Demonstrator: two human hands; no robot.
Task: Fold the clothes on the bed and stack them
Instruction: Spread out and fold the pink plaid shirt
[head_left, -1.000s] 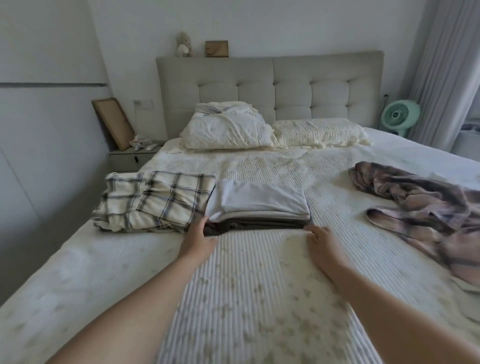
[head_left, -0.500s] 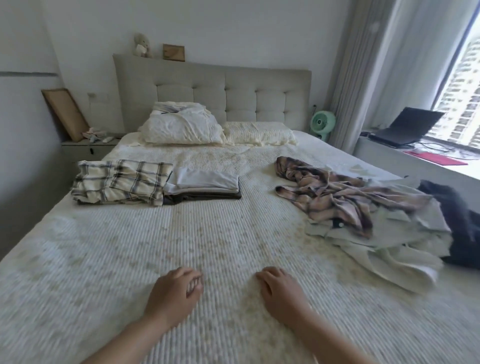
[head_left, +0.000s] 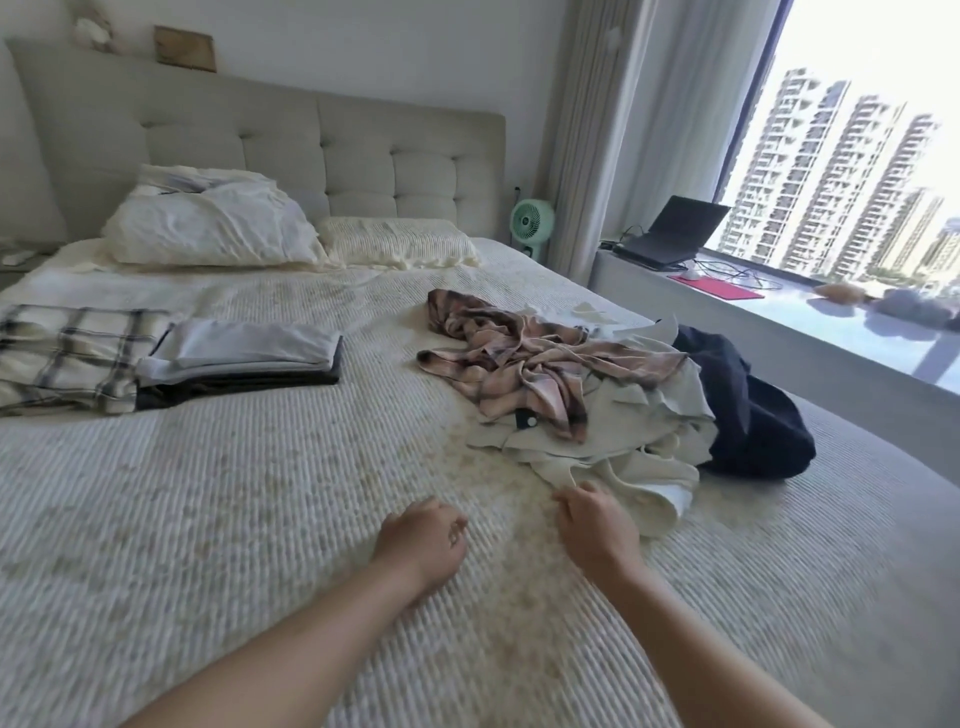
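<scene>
Bedroom, bright window on the right, padded headboard (head_left: 322, 156) behind, and I'm leaning over a bed (head_left: 234, 493) with a ribbed cream cover. Two pillows (head_left: 218, 223) are sitting at the head. On the left side the finished work is lying: a folded plaid piece (head_left: 62, 358), and just beside it, touching, a small stack (head_left: 244, 358) with a pale folded item on top and darker ones underneath. So part of the job is looking done, roughly half by my guess.

What's left is piled on the right: a crumpled pink plaid shirt (head_left: 524, 358) lying on top of a cream garment (head_left: 623, 441), and a dark navy garment (head_left: 748, 415) bunched against their far side. None of these three is folded yet.

My left hand (head_left: 423, 540) is resting on the cover near the pile, fingers loosely curled, grip holding nothing. My right hand (head_left: 597, 525) is sitting right at the near edge of the cream garment, fingers curled; with the motion blur I cannot tell whether that grip is pinching the hem or just touching it.

I'm judging the step in hand as picking the next piece off the loose pile, probably the cream one, then pulling it flat onto the open middle of the bed.
</scene>
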